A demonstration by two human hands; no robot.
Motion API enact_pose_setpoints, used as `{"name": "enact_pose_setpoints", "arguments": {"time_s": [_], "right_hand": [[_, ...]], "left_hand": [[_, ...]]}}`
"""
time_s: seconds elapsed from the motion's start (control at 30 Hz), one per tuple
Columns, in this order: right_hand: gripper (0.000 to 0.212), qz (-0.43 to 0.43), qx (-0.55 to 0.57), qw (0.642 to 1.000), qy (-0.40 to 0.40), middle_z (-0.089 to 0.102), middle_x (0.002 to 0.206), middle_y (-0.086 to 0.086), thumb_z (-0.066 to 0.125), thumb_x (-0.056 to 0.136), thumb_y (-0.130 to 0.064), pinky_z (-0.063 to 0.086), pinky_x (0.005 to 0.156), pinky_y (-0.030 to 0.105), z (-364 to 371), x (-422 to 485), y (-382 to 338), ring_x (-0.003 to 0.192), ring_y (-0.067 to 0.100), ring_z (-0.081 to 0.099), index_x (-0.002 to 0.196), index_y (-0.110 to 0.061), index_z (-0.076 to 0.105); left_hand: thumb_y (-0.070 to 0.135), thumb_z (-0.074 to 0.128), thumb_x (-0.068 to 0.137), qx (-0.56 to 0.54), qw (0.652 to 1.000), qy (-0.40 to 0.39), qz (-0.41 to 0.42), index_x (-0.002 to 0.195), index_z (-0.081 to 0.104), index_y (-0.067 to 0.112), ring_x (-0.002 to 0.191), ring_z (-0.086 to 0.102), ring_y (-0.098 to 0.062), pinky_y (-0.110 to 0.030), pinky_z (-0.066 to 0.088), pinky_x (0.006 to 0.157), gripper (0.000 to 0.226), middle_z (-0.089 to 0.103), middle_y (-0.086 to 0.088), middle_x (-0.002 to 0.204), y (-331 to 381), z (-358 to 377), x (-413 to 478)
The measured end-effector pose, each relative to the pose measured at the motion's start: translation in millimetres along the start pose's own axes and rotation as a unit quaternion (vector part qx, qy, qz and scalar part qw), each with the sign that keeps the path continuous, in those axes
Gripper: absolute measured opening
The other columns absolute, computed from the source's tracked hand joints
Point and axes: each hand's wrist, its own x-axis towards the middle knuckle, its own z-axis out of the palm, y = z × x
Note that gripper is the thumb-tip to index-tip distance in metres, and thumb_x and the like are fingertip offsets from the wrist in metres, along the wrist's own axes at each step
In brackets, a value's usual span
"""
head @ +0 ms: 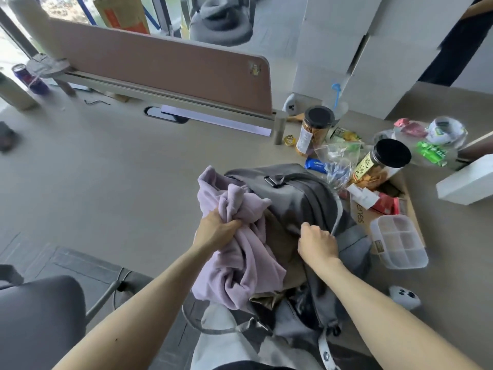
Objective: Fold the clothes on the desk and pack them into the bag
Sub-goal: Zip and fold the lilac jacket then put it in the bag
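Head view. A: What sits lowest in frame?
B: Two bare forearms enter from the bottom edge. Grey chair (40, 316) at lower left. Small white device (404, 296) at lower right, lying on the desk (106, 169).

A: Left hand, grip?
B: Left hand (216, 231) is at centre frame, fingers curled tight round a bunched lilac garment (248, 257). The garment is crumpled and drapes over the left side of the open grey backpack (298, 193).

A: Right hand?
B: Right hand (317, 244) is just right of the garment, fingers curled onto the backpack's right rim beside the zip, holding the opening apart. Fingertips are hidden behind the knuckles.

A: Anything inside the bag?
B: Olive-brown cloth (280, 236) shows in the opening, between the two hands. Cannot tell what it is.

A: Where does the bag lie?
B: On the desk at centre frame, opening toward the lens. Its straps trail off the near edge at the bottom of frame.

A: Right of the bag?
B: Clear compartment box (397, 241) rests against a cardboard box (365, 217) that holds packets. Above them stands a black-lidded jar (381, 164). A second jar (314, 132) stands further up, with a blue packet (316, 165) near the bag's far end. White box (466, 182) at the right edge.

A: Furthest?
B: Brown partition panel (165, 62) runs across the upper left to centre. Blue can (29, 78) at far upper left.
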Motion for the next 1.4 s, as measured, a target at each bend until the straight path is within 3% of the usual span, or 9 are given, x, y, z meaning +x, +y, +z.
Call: {"name": "enact_pose_setpoints", "arguments": {"time_s": [0.17,0.43,0.53,0.67,0.77,0.87,1.0,1.2,1.4], "right_hand": [[0.02,0.076,0.306,0.948,0.029,0.062,0.104,0.018,0.048,0.099,-0.024,0.043,0.079,0.038,-33,28,37,0.1,0.038,0.058,0.097,-0.008,0.059],[0.049,0.049,0.48,0.876,0.011,0.061,0.085,0.016,0.05,0.082,-0.045,0.044,0.074,0.044,-70,48,73,0.091,0.04,0.061,0.084,0.004,0.053],[0.043,0.032,0.579,0.814,-0.033,0.07,0.107,0.015,0.056,0.085,-0.037,0.049,0.097,0.047,-73,49,77,0.107,0.032,0.064,0.104,0.0,0.064],[0.017,0.019,0.662,0.746,-0.073,0.069,0.099,0.001,0.045,0.103,-0.013,0.052,0.084,0.028,-88,34,77,0.093,0.013,0.065,0.108,-0.011,0.062],[0.013,0.021,0.687,0.723,-0.074,0.066,0.095,-0.004,0.043,0.104,-0.013,0.05,0.069,0.022,-93,33,82,0.083,0.007,0.064,0.109,-0.016,0.055],[0.022,0.009,0.703,0.705,-0.091,0.075,0.088,0.002,0.041,0.104,-0.01,0.055,0.067,0.02,-100,32,88,0.078,0.007,0.071,0.105,-0.009,0.063],[0.034,-0.031,0.694,0.706,-0.137,0.067,0.119,0.024,0.043,0.103,-0.015,0.045,0.105,0.048,-104,28,98,0.117,0.038,0.061,0.126,0.003,0.059],[0.032,-0.062,0.689,0.708,-0.14,0.069,0.114,0.022,0.038,0.103,-0.011,0.056,0.089,0.036,-111,21,112,0.106,0.032,0.067,0.12,0.003,0.062],[0.033,-0.052,0.695,0.709,-0.11,0.067,0.119,0.021,0.038,0.103,-0.01,0.049,0.1,0.039,-120,18,133,0.112,0.031,0.064,0.123,0.002,0.061]], "left_hand": [[0.04,0.063,0.078,0.036,0.998,0.023,0.035,0.108,0.052,0.035,0.078,0.059,-0.01,-0.035,0.051,0.071,0.033,0.066,0.006,0.087,5,14,-5],[0.018,0.054,0.086,0.134,0.984,-0.025,0.116,0.096,0.05,0.025,0.082,0.051,-0.007,-0.019,0.034,0.064,0.014,0.052,0.013,0.086,38,34,-2],[0.019,0.053,0.086,0.135,0.98,-0.014,0.148,0.103,0.057,0.029,0.085,0.049,-0.008,-0.013,0.034,0.07,0.02,0.054,0.012,0.087,55,33,-6],[0.036,0.051,0.068,0.064,0.987,0.002,0.145,0.101,0.058,0.037,0.096,0.06,-0.023,-0.042,0.051,0.088,0.034,0.064,0.003,0.092,80,30,-13],[0.036,0.056,0.063,-0.014,0.989,-0.007,0.145,0.091,0.064,0.029,0.095,0.064,-0.02,-0.044,0.053,0.09,0.03,0.067,0.0,0.092,98,28,-22],[0.035,0.059,0.066,-0.048,0.99,-0.015,0.133,0.089,0.067,0.027,0.089,0.066,-0.019,-0.04,0.054,0.086,0.025,0.07,-0.001,0.085,111,39,-28],[0.026,0.06,0.08,-0.069,0.991,-0.018,0.114,0.085,0.065,0.021,0.08,0.064,-0.02,-0.029,0.052,0.075,0.008,0.067,0.003,0.073,115,76,-22],[0.023,0.059,0.087,-0.097,0.992,-0.016,0.084,0.09,0.06,0.02,0.087,0.056,-0.021,-0.029,0.036,0.071,0.005,0.065,0.001,0.089,117,139,1],[0.025,0.058,0.088,-0.121,0.991,-0.005,0.059,0.101,0.06,0.012,0.102,0.061,-0.035,-0.031,0.039,0.074,0.018,0.071,-0.011,0.105,119,190,30]]}}
